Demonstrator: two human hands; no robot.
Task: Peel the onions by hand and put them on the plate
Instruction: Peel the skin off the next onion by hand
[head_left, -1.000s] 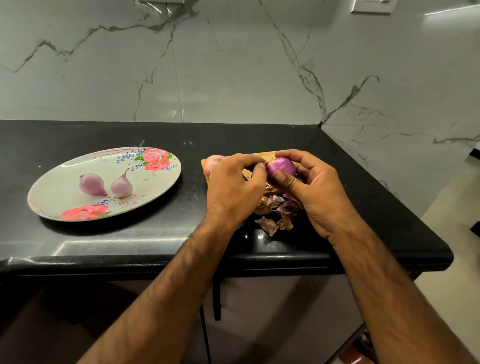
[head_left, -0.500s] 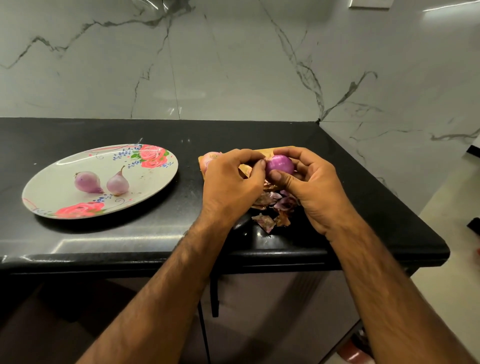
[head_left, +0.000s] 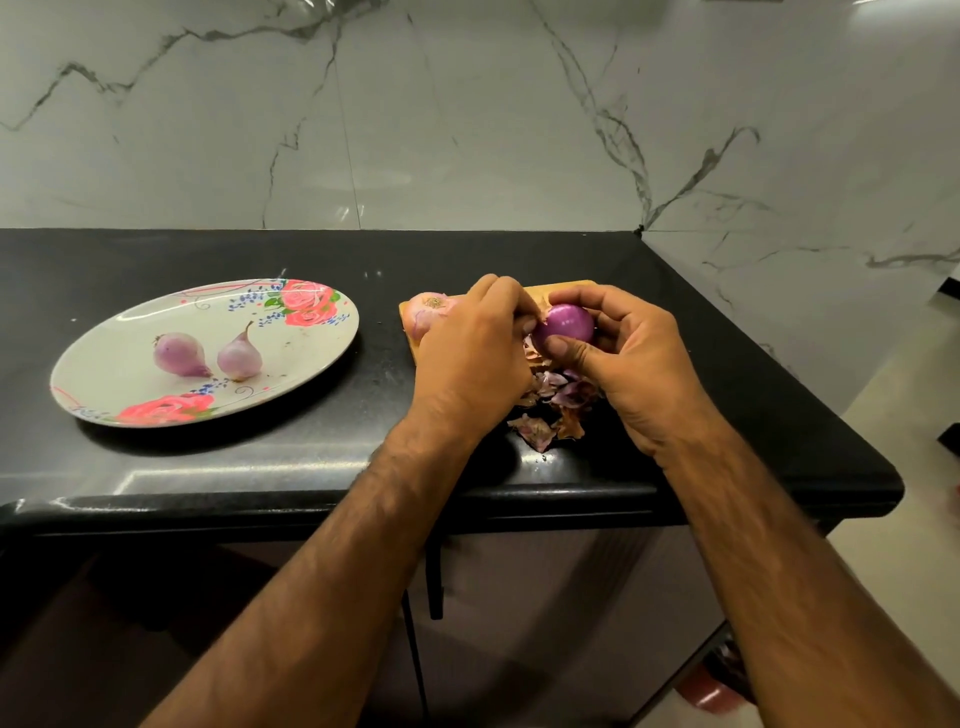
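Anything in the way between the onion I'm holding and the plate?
Only your left hand and an unpeeled onion on the board, both left of the held onion; nothing visible lies between board and plate.

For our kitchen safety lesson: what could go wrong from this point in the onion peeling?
1. The glossy onion, held in the right hand while the left hand picks at it, might slip and roll away.
2. The peels lie near the counter edge; more may spill over.
3. The left hand could nudge the unpeeled onion behind it.
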